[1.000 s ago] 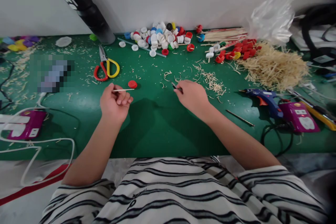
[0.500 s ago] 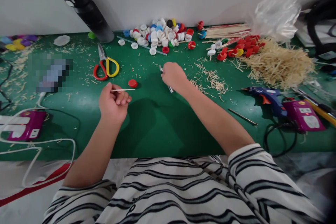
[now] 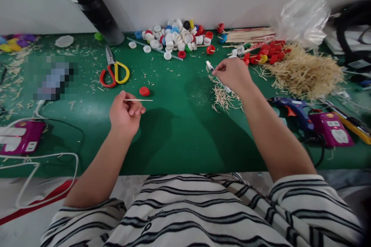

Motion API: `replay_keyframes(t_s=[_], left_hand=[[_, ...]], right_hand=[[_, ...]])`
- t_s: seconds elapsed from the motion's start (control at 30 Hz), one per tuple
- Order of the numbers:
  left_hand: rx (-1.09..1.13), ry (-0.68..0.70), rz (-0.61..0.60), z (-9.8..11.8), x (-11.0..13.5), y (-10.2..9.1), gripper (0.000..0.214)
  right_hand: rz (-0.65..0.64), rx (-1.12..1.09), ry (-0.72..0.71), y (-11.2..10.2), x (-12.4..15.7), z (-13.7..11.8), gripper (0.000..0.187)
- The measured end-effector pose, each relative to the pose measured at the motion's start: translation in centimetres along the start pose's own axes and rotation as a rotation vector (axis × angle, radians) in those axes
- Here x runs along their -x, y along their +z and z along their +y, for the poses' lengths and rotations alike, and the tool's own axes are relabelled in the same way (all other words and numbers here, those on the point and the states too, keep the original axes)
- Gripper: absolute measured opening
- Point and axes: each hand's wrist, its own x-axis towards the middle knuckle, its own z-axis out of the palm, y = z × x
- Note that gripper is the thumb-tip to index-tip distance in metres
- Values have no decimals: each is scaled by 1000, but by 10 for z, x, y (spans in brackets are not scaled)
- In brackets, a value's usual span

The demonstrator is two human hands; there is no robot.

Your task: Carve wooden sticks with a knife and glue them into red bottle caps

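Left hand (image 3: pixel 126 112) here, thumb and finger pinching a thin wooden stick (image 3: pixel 147 100), its tip out to the right, just short of the red bottle cap (image 3: pixel 144 91) on the green tabletop (image 3: pixel 174 142)! And the right hand (image 3: pixel 234 73) pinches a slim pale tool (image 3: pixel 227 89), possibly a blade, above curled wood shavings (image 3: pixel 222 102).

Pale stick (image 3: pixel 145 100), level, near red cap (image 3: pixel 144 91), slim whitish object (image 3: pixel 225 86), slanted
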Motion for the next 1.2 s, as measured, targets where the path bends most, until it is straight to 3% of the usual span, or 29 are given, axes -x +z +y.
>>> replay_keyframes(t_s=[0.2, 0.33, 0.57, 0.87, 1.2], left_hand=[[-8, 19, 5, -1, 0, 2, 56], [-27, 31, 10, -1, -1, -1, 52], [-48, 28, 22, -2, -1, 0, 53], [-49, 12, 34, -3, -2, -1, 53], [-34, 13, -10, -5, -2, -2, 54]], right_hand=[[49, 51, -170, -14, -56, 25, 10], [20, 93, -157, -7, -91, 30, 8], [-50, 214, -223, 9, -110, 31, 14], [-154, 280, -451, 19, -80, 24, 24], [-199, 117, -582, 1, 9, 70, 31]])
